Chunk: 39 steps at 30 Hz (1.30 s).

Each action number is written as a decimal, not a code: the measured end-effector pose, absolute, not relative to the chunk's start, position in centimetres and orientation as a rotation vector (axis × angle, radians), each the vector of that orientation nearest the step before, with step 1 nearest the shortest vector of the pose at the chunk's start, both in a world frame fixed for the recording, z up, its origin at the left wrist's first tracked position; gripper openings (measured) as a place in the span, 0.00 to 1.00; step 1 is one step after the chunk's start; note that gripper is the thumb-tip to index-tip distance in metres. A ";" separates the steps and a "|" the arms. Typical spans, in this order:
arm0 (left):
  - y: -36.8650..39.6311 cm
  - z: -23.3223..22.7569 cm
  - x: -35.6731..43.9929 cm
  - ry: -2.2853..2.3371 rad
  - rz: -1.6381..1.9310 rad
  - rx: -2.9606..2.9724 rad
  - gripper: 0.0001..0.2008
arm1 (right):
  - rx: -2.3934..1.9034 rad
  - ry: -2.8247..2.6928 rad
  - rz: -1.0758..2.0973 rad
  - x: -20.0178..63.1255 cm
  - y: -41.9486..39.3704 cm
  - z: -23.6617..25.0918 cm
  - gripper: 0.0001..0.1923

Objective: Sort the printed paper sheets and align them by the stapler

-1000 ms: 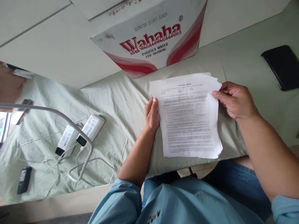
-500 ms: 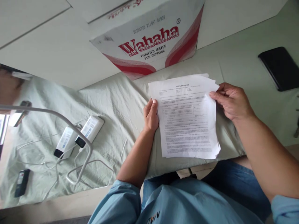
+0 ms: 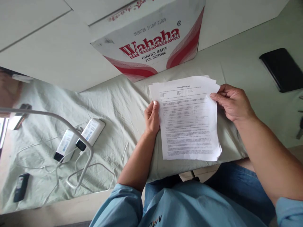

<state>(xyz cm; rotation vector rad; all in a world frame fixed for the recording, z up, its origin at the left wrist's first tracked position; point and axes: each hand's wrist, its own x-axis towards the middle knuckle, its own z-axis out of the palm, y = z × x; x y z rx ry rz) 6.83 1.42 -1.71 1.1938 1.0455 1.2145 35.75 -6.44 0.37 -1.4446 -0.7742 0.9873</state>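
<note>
A stack of printed paper sheets [image 3: 188, 126], headed "OVERLEAF NOTES", is held over the green cloth near its front edge. The edges of the sheets do not line up fully at the top and right. My left hand [image 3: 152, 116] is closed on the left edge, thumb on top and fingers curled. At the upper right corner, my right hand [image 3: 233, 102] pinches the sheets between thumb and fingers. The undersides of the papers and the fingers behind them are hidden.
Behind the papers stands a white and red Wahaha water carton [image 3: 151, 41]. Two white power banks [image 3: 92, 132] with cables lie left, by a bent grey metal tube [image 3: 63, 119] and a small black device [image 3: 21, 187]. A black wallet-like case [image 3: 282, 69] and keys [image 3: 300, 129] are right.
Both hands and the papers sit very slightly further left in the picture, as does most of the scene. Both hands keep their hold on the sheets.
</note>
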 end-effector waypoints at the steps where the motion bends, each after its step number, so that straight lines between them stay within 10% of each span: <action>1: 1.4 -1.7 6.8 1.050 1.211 1.193 0.21 | -1.447 -0.768 0.993 35.7 -6.4 0.5 0.17; 17: 1.4 -1.1 7.0 1.085 1.231 1.146 0.26 | -1.526 -0.939 0.512 36.1 -6.3 0.0 0.09; 39: 1.3 -1.3 7.1 1.087 1.243 1.211 0.27 | -1.423 -0.851 0.632 35.0 -6.0 0.3 0.18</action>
